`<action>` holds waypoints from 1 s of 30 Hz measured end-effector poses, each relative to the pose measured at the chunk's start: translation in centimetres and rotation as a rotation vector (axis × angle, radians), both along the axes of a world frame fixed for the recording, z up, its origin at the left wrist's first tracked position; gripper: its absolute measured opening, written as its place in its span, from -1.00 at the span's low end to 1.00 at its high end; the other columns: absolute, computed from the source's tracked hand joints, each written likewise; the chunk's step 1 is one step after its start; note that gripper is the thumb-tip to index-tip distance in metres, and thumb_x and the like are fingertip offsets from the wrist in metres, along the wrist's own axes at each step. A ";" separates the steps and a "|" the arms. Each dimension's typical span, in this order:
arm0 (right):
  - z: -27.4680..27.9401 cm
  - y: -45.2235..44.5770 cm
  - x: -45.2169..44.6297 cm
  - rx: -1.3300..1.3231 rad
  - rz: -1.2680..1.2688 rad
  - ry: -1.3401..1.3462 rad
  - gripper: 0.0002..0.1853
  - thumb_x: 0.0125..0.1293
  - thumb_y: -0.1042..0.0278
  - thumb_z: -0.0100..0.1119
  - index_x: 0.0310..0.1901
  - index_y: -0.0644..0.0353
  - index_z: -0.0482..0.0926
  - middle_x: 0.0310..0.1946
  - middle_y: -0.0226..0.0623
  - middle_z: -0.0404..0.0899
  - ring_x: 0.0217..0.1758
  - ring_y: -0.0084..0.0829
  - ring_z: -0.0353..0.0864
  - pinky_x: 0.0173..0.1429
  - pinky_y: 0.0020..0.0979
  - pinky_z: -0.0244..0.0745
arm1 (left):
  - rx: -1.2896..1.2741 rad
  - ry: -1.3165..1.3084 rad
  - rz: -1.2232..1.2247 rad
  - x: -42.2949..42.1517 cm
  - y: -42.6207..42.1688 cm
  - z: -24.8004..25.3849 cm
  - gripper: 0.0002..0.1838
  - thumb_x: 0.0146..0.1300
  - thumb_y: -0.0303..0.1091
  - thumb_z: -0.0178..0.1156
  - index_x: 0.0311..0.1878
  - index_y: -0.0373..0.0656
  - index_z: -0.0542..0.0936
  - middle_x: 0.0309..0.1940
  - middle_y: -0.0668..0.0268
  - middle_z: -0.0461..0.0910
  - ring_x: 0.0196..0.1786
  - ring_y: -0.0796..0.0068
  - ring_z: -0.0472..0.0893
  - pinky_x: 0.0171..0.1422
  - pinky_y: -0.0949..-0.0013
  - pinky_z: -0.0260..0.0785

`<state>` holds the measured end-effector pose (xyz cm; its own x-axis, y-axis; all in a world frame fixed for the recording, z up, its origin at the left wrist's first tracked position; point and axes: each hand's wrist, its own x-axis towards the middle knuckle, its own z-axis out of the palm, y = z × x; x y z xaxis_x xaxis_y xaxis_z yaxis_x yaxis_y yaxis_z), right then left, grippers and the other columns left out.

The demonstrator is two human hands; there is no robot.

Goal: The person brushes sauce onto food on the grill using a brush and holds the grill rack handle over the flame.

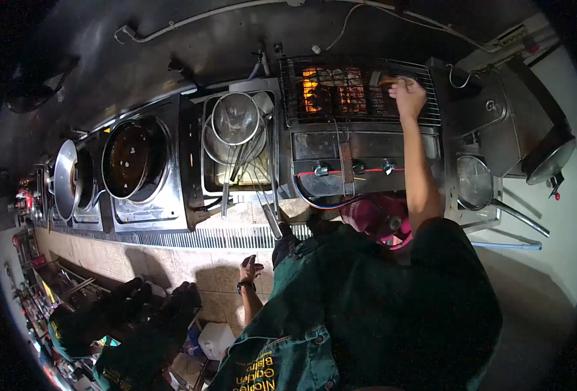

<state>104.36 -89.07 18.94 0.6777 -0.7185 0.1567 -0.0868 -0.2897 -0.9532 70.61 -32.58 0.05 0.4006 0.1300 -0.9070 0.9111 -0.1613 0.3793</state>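
Observation:
My right hand (408, 98) is stretched out over the right part of a grill rack (360, 117), its fingers closed round a small brown handle (390, 81) of something flat on the rack. Flames glow under a wire basket (340, 88) on the left half of the grill. Low in the middle of the view, my left hand (251, 268), with a dark watch on its wrist, hangs over the floor beside my apron. Its fingers are curled loosely and hold nothing that shows.
Left of the grill, strainers (236, 118) with long handles lie over a metal basin. Farther left are a wok (127, 159) and a lid (65, 179). Another strainer (474, 182) is at the right. People in dark green (132, 365) are at the lower left.

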 end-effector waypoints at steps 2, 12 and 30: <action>1.2 1.3 0.5 0.110 0.068 -0.129 -0.85 0.16 0.48 0.04 -0.32 0.41 0.51 -0.53 -0.16 0.56 -0.55 -0.47 0.57 -0.45 -0.50 0.51 | -0.033 0.015 -0.003 0.0 0.6 -0.4 -0.52 0.15 0.05 0.00 0.05 -0.04 0.37 -0.42 0.24 0.60 -0.36 0.41 0.60 -0.50 0.40 0.28; -0.2 3.4 2.2 0.070 0.083 0.059 -0.84 0.16 0.44 0.07 -0.35 0.39 0.51 -0.54 -0.20 0.56 -0.53 -0.45 0.59 -0.52 -0.47 0.51 | -0.062 -0.037 0.021 2.2 2.8 -0.1 -0.49 0.16 0.05 -0.01 0.06 -0.09 0.36 -0.43 0.21 0.60 -0.36 0.40 0.60 -0.46 0.38 0.31; 1.9 9.2 8.1 -0.562 0.307 0.133 -0.79 0.14 0.30 0.04 -0.46 0.30 0.51 -0.63 -0.08 0.49 -0.65 -0.23 0.47 -0.21 -0.13 0.39 | 0.000 0.042 -0.032 1.7 4.8 0.2 -0.51 0.18 0.04 -0.05 0.07 -0.07 0.36 -0.43 0.22 0.60 -0.35 0.41 0.60 -0.49 0.41 0.34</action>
